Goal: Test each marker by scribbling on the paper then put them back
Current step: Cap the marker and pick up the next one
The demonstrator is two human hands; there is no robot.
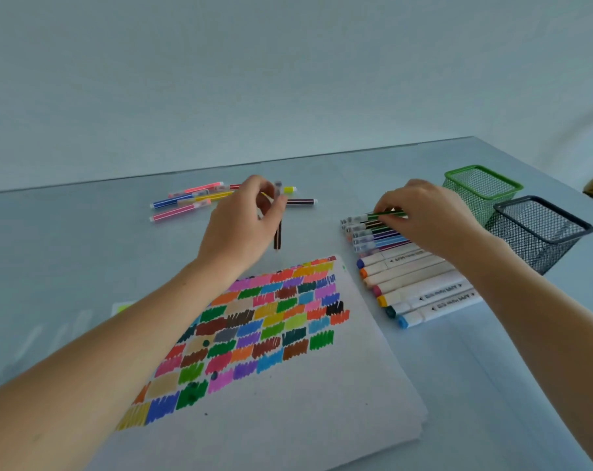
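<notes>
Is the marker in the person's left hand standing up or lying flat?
Upright. The dark marker hangs vertically from the left hand, its tip pointing down just above the paper's far edge, not touching it.

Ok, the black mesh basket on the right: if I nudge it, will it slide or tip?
The black mesh basket looks like light open wire and seems empty, so it would probably slide easily on the smooth table. It sits low and wide, so tipping seems unlikely. It might bump the green mesh basket close behind.

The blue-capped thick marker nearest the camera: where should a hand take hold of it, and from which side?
Grip the blue-capped marker mid-barrel, from above. It lies flat at the row's near edge, touching its neighbour, so only the top and near side are free.
</notes>
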